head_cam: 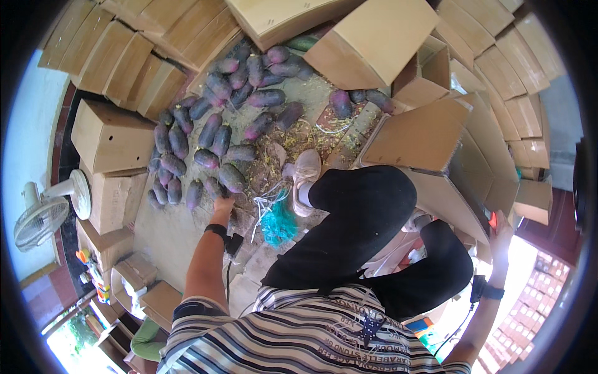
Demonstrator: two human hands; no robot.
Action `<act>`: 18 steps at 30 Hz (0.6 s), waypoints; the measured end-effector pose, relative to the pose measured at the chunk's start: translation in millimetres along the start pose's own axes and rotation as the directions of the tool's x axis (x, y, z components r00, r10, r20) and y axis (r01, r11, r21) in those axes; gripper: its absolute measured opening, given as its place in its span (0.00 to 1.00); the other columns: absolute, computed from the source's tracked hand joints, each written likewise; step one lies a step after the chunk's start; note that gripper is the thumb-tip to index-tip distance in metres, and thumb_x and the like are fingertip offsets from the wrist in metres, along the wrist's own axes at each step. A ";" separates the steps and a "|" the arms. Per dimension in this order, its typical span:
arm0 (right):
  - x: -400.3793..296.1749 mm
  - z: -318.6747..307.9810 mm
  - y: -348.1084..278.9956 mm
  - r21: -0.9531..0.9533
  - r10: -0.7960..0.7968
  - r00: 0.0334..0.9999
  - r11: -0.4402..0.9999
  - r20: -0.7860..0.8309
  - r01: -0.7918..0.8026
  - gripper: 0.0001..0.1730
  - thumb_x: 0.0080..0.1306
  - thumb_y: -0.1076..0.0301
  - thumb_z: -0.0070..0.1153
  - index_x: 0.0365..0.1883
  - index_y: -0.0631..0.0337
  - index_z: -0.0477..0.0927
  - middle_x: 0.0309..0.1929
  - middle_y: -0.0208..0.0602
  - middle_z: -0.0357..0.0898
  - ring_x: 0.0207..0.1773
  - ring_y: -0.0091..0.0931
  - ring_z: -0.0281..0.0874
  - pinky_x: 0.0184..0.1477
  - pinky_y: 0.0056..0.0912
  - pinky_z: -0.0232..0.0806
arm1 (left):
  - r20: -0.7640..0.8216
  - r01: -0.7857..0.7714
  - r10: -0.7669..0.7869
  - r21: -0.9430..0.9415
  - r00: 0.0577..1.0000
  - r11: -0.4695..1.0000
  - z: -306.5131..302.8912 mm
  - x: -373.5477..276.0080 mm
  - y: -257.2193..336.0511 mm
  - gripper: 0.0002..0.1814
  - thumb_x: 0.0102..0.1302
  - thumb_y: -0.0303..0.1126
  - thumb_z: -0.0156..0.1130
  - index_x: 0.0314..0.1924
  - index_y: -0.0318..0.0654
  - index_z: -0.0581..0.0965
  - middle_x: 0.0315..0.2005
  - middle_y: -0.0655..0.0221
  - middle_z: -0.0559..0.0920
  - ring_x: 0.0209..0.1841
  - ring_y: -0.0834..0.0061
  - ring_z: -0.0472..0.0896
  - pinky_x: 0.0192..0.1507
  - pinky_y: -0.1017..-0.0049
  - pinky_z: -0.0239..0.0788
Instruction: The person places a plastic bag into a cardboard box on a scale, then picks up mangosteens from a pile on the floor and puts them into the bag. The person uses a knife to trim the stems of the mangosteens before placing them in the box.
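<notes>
Many dark purple radish-like roots (232,177) lie spread over the floor ahead and to the left. My left hand (224,204) reaches down to one of the roots (215,187) at the near edge of the pile; its fingers are mostly hidden, so whether they grip it is unclear. On the right, my right hand (501,228) holds a small orange object (493,219) at the edge of an opened cardboard box (416,135), with its flaps spread. What the orange object is cannot be told. Each wrist wears a dark band with a small cabled device.
Teal netting (279,222) and white string lie beside my shoe (307,173). Closed cartons (373,42) stand at the top, with stacked cartons (121,61) at upper left and more at right. An electric fan (42,217) stands far left. Part of a person in green (148,340) shows at lower left.
</notes>
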State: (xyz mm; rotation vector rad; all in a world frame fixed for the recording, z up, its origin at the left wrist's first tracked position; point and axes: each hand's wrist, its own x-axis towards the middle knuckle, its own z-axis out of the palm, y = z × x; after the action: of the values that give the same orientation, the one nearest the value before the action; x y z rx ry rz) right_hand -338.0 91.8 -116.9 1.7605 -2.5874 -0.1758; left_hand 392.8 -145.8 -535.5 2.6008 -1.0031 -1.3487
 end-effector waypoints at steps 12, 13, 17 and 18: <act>-6.2 6.8 42.5 -0.022 0.039 0.985 0.999 0.170 -0.036 0.32 0.49 0.85 0.53 0.56 0.64 0.68 0.45 0.55 0.76 0.48 0.50 0.74 0.50 0.45 0.68 | -0.203 -0.093 0.057 -0.169 0.978 0.981 58.2 69.9 -18.9 0.35 0.47 0.43 0.71 0.49 0.22 0.73 0.45 0.44 0.79 0.52 0.53 0.77 0.52 0.66 0.68; -7.2 15.3 44.5 0.014 0.052 0.982 0.998 0.179 -0.055 0.31 0.49 0.85 0.52 0.55 0.64 0.68 0.44 0.55 0.76 0.47 0.50 0.74 0.49 0.45 0.68 | -0.199 -0.104 0.060 -0.218 0.978 0.970 44.9 97.6 -31.4 0.36 0.47 0.43 0.72 0.50 0.22 0.73 0.46 0.45 0.79 0.52 0.54 0.77 0.53 0.66 0.68; -5.4 -1.3 12.7 -0.046 0.170 0.971 0.985 0.170 -0.165 0.27 0.50 0.85 0.50 0.52 0.64 0.70 0.40 0.54 0.76 0.43 0.50 0.75 0.46 0.46 0.67 | -0.149 -0.151 0.095 -0.427 0.984 0.892 77.7 79.9 -4.9 0.42 0.43 0.47 0.76 0.51 0.22 0.72 0.47 0.45 0.79 0.53 0.56 0.77 0.54 0.68 0.67; -1.2 -1.2 10.7 -0.046 0.183 0.966 0.983 0.180 -0.178 0.27 0.50 0.85 0.50 0.51 0.64 0.70 0.40 0.54 0.76 0.43 0.50 0.75 0.46 0.46 0.67 | -0.139 -0.085 0.036 -0.361 0.990 0.929 73.6 77.4 -3.2 0.42 0.43 0.48 0.77 0.50 0.21 0.73 0.47 0.46 0.79 0.53 0.57 0.77 0.54 0.68 0.68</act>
State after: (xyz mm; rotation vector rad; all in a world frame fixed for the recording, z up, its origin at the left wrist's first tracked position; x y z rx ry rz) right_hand -347.4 96.7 -114.6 1.5559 -2.8378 -0.3897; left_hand 371.4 -168.9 -637.6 2.3237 -0.7240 -1.1980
